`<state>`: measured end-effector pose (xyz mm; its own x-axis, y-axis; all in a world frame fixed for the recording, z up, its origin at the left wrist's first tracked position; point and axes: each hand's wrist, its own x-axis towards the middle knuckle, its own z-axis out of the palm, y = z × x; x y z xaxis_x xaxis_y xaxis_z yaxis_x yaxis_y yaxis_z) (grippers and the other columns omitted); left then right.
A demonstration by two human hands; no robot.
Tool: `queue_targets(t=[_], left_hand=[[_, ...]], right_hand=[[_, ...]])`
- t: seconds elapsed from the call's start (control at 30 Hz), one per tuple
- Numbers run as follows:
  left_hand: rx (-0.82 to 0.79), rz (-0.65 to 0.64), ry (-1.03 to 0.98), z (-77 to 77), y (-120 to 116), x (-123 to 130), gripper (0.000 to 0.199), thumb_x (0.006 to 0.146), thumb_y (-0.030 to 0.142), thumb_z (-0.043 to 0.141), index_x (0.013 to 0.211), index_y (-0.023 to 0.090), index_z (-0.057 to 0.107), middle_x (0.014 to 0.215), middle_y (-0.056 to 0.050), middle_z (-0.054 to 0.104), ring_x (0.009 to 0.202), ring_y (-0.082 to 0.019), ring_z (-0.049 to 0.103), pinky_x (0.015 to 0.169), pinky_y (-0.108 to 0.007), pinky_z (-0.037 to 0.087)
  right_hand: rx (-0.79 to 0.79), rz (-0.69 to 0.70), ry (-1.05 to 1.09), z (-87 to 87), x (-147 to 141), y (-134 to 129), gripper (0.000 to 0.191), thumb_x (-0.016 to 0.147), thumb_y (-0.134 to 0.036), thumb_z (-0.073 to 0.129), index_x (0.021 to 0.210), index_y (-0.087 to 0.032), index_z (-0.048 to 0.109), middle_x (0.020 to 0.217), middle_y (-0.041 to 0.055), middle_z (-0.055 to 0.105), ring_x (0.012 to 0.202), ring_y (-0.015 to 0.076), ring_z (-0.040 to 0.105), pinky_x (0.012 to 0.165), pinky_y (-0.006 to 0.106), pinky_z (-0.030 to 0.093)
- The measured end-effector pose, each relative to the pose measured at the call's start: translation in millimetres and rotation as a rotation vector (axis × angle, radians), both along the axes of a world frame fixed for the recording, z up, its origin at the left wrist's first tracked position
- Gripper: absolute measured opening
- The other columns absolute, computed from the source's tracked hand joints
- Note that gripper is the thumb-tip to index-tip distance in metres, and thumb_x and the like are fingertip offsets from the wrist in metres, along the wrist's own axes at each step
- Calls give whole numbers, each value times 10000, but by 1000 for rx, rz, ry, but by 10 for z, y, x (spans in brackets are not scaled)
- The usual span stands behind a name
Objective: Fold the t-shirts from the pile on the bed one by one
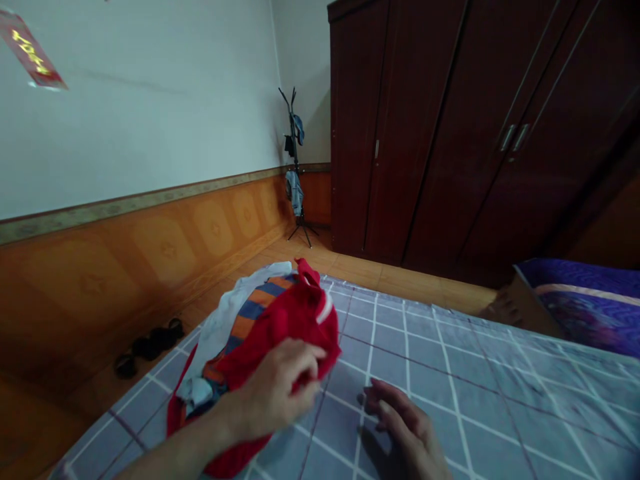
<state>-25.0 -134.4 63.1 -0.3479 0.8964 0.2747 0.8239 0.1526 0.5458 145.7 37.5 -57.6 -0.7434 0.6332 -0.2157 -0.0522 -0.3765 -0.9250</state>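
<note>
A red garment (295, 327) with a white stripe lies bunched on top of a pile of clothes on a grey-blue checked bedsheet (450, 393). Under it show an orange-and-blue striped cloth (250, 310) and a pale white cloth (225, 320). My left hand (275, 393) rests on the red garment, with fingers and thumb pinching a fold of it. My right hand (405, 427) lies on the bedsheet just right of the pile, fingers loosely curved, touching no clothes.
A tall dark wooden wardrobe (425, 133) stands ahead, and a black coat stand (295, 167) with hanging clothes stands in the corner. Dark shoes (150, 343) sit on the tiled floor by the panelled wall. Purple bedding (585, 307) lies at right.
</note>
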Motion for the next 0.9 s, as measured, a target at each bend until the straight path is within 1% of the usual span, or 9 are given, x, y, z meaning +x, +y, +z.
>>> queue_targets(t=[0.1, 0.17, 0.23, 0.37, 0.5, 0.57, 0.67, 0.77, 0.9], left_hand=[[-82, -287, 86, -248, 38, 491, 87, 789, 139, 598, 835, 202, 560, 1142, -16, 650, 1024, -152, 590, 965, -283, 417], [-129, -263, 164, -373, 58, 529, 134, 809, 189, 620, 941, 196, 597, 1282, -51, 574, 1182, -206, 511, 1048, -351, 370], [-185, -138, 209, -439, 50, 440, 290, 811, 233, 637, 1095, 197, 592, 1416, -81, 443, 1315, -268, 371, 1105, -444, 299], [-331, -2, 70, -507, -42, 336, 575, 756, 327, 707, 1286, 234, 504, 1421, -80, 438, 1308, -270, 387, 1092, -446, 334], [-483, 19, -55, -679, -78, 523, 730, 759, 338, 694, 1407, 253, 369, 1430, -81, 430, 1311, -271, 389, 1105, -443, 308], [-525, 56, -61, -773, -42, 616, 753, 777, 300, 667, 1438, 259, 309, 1453, -93, 394, 1330, -282, 360, 1108, -454, 290], [-517, 98, -42, -850, 30, 649, 711, 801, 253, 623, 1433, 276, 300, 1433, -102, 408, 1320, -282, 371, 1071, -441, 334], [-463, 63, -11, -820, 74, 590, 355, 833, 198, 554, 1182, 260, 542, 1212, -58, 561, 1129, -220, 536, 960, -356, 432], [-284, 55, 70, -616, 74, 521, 118, 809, 106, 531, 877, 201, 551, 1150, -40, 539, 1053, -185, 527, 943, -323, 413]], right_hand=[[-236, 64, 58, 67, -7, -214, 420, 669, -487, 758, 975, -217, 659, 852, 25, 672, 689, 145, 598, 656, 269, 486], [-292, 68, 81, 90, -17, -249, 393, 652, -498, 764, 870, -193, 647, 730, 6, 638, 609, 137, 571, 579, 251, 460], [-210, 90, 49, 122, -42, -175, 367, 682, -504, 732, 822, -179, 639, 683, 11, 622, 600, 156, 573, 560, 260, 447], [378, 52, -157, 196, -152, 269, 415, 722, -567, 618, 731, -153, 647, 691, 73, 644, 680, 232, 603, 645, 333, 470], [977, -236, -386, 215, -354, 755, 544, 763, -446, 539, 1181, -97, 558, 1090, 168, 617, 999, 309, 562, 866, 430, 432], [1150, -252, -475, 205, -482, 862, 629, 727, -358, 565, 1273, -56, 485, 1209, 213, 545, 1118, 334, 486, 937, 448, 378], [1132, -121, -492, 176, -642, 847, 485, 667, -247, 596, 1133, -112, 602, 1081, 177, 609, 1098, 323, 487, 943, 426, 350], [1020, -100, -462, 147, -698, 795, 113, 680, -239, 572, 732, -189, 659, 796, 100, 641, 936, 276, 558, 845, 368, 388], [797, -190, -371, 197, -611, 950, 253, 690, -374, 569, 507, -201, 553, 502, 25, 524, 633, 208, 555, 617, 301, 398]])
